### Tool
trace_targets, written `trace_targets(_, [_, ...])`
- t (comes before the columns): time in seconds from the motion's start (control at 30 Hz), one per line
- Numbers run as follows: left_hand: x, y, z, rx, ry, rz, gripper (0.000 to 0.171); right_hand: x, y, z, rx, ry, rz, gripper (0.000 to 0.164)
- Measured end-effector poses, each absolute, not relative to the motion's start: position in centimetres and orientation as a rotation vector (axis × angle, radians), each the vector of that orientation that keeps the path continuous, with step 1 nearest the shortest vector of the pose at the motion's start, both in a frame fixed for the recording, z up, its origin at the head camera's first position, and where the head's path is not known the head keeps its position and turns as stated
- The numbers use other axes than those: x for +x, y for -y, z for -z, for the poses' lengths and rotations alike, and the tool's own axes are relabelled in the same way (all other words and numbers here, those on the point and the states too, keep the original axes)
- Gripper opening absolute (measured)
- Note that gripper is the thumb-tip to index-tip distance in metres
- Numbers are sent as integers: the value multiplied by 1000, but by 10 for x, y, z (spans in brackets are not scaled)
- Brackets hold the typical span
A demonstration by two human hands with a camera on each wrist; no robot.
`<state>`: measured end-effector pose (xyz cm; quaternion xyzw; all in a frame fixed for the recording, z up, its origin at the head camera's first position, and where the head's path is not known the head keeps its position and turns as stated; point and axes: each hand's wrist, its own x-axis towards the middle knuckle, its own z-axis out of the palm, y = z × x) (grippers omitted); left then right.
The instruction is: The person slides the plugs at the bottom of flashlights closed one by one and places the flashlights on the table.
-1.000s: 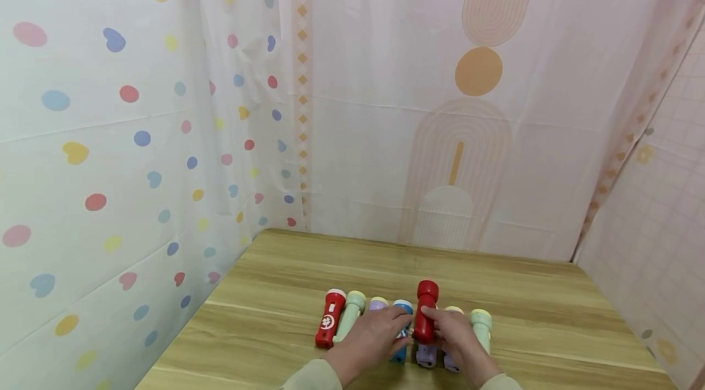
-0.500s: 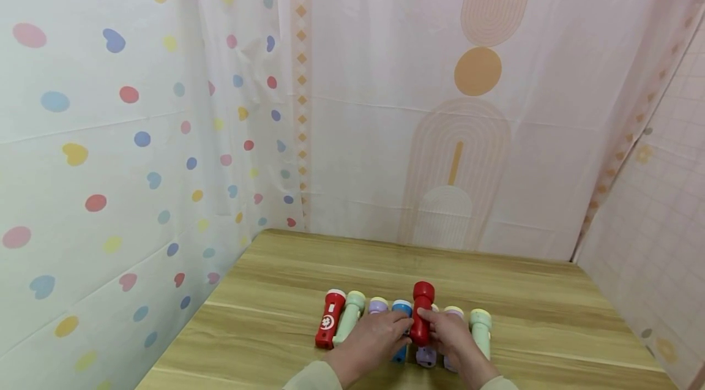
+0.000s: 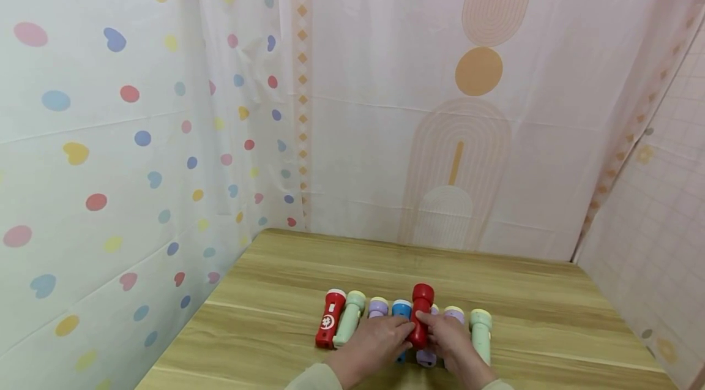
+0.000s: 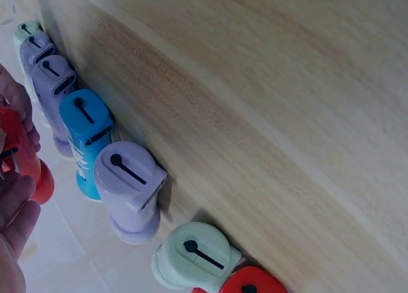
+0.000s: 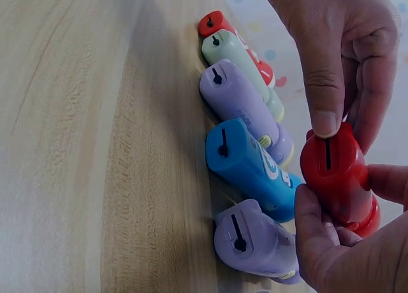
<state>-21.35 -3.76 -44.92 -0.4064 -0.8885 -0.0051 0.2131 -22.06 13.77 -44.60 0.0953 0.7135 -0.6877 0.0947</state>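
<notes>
A plain red toy flashlight (image 3: 422, 303) is held above the row of flashlights, its wider head pointing away. My right hand (image 3: 455, 342) grips its body between thumb and fingers. At the near end, my left hand (image 3: 376, 342) pinches it; the right wrist view shows the left thumb (image 5: 326, 118) on the end face beside a dark slot. In the left wrist view, small metal prongs show at the red flashlight's (image 4: 43, 185) side, partly covered by fingers. Just beneath lie a blue flashlight (image 3: 402, 308) and a purple one (image 5: 252, 245), both partly hidden in the head view.
On the wooden table (image 3: 308, 261), the row continues left with a purple flashlight (image 3: 378, 307), a light green one (image 3: 349, 318) and a red one with a white emblem (image 3: 330, 318). To the right lie another purple flashlight (image 3: 454, 312) and a light green one (image 3: 481, 335). Patterned curtains (image 3: 358, 151) surround the table.
The held red flashlight has shifted slightly left and toward me with the right hand. My left fingers have closed in on its near end. The row on the table stays put.
</notes>
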Motion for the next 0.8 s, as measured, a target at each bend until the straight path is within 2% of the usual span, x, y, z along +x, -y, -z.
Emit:
trace_targets(0.27, [-212,36,448,-1133,2554,25,27,-221,-140,444,300,-2112,1946,46])
trace_targets(0.8, [-210,40,450,-1178,2511,21,28,-217,-138,441,285,-2124,1932,46])
